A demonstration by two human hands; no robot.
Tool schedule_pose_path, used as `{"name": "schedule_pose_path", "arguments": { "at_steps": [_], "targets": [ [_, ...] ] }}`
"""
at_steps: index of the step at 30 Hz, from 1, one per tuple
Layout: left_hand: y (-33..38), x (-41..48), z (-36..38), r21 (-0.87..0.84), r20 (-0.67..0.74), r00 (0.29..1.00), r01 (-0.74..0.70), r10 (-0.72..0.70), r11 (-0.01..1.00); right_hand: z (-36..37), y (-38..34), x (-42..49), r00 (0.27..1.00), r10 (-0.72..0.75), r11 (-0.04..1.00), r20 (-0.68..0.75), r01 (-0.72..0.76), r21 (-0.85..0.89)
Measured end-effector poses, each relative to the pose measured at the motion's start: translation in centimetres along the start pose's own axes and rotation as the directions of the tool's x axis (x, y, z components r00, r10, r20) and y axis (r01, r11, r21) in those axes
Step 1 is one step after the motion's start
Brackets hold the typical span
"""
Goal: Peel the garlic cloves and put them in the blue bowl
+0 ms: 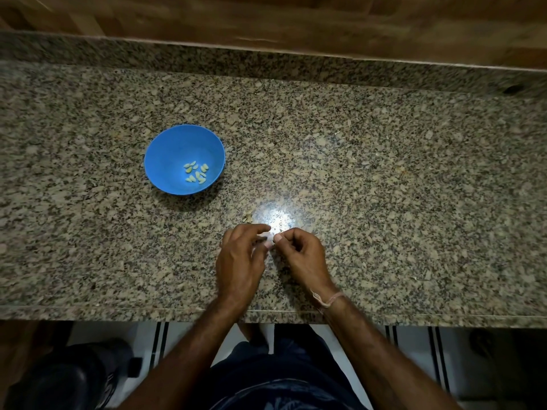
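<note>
While left hand (239, 257) and right hand (300, 255) both pinch one clove (267, 236) between them, we note the bowl (170, 147) lies at 10 o'clock, nearer the left.

Granite counter (384, 173); seemingly wooden wall (266, 19) behind.

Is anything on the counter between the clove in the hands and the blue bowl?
Nothing blocks it. The left hand and right hand pinch the garlic clove; up to the blue bowl there is bare counter and one flat scrap, likely peel.
</note>
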State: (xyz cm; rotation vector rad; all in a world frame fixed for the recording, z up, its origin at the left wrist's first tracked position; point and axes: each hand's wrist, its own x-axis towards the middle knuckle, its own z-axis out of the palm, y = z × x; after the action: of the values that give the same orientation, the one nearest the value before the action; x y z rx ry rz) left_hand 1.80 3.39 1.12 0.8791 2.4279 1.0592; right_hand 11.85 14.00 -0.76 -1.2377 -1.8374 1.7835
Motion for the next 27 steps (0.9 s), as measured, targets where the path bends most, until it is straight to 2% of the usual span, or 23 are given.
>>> {"name": "schedule_pose_path", "arguments": {
  "at_steps": [2, 7, 10, 13, 17, 18, 20, 23, 25, 27],
  "targets": [
    [-0.1, -0.1, 0.0, 0.004, -0.002, 0.999, -0.032, 0.032, 0.999, 0.1, 0.1, -0.1, 1.000, -0.003, 1.000, 0.022, 0.003, -0.003],
    [-0.7, -0.4, -0.5, 0.037, -0.049, 0.999, 0.006, -0.005, 0.999, 0.3, 0.3, -0.3, 0.998, -0.014, 1.000, 0.056, 0.014, -0.004],
    [-2.2, -0.2, -1.5, 0.038, -0.130, 0.988, 0.091, -0.085, 0.995, 0.2, 0.7, -0.3, 1.000, -0.016, 0.999, 0.011, 0.017, -0.035],
    [-5.0, 0.5, -2.6, 0.028, -0.177, 0.967, 0.194, -0.186, 0.981, -0.3, 1.2, -0.5, 0.997, -0.075, 0.989, -0.021, 0.072, -0.131],
    [-6.6, 0.2, -2.8, 0.047, -0.162, 0.976, 0.152, -0.142, 0.987, -1.1, 1.5, -1.7, 0.977, -0.212, 0.941, -0.026, 0.197, -0.275],
    [-6.4, -0.3, -2.6, 0.031, -0.170, 0.976, 0.143, -0.136, 0.989, -1.4, 1.6, -2.0, 0.963, -0.268, 0.901, -0.023, 0.242, -0.360],
    [-5.8, -1.9, -1.8, 0.032, -0.169, 0.977, 0.139, -0.132, 0.990, -2.6, 2.7, -2.4, 0.947, -0.317, 0.732, 0.047, 0.275, -0.623],
    [-5.8, -4.4, -0.6, 0.113, -0.126, 0.989, 0.097, -0.083, 0.989, -4.1, 4.9, -3.0, 0.976, -0.180, 0.435, 0.126, 0.194, -0.879],
    [-6.2, -5.3, 0.0, 0.173, -0.096, 0.995, 0.037, -0.021, 0.984, -3.8, 5.5, -3.4, 0.985, -0.127, 0.351, 0.114, 0.152, -0.924],
    [-6.2, -5.3, 0.3, 0.183, -0.077, 0.997, 0.019, -0.005, 0.983, -2.2, 5.1, -3.2, 0.985, -0.117, 0.340, 0.126, 0.159, -0.927]
  ]
}}
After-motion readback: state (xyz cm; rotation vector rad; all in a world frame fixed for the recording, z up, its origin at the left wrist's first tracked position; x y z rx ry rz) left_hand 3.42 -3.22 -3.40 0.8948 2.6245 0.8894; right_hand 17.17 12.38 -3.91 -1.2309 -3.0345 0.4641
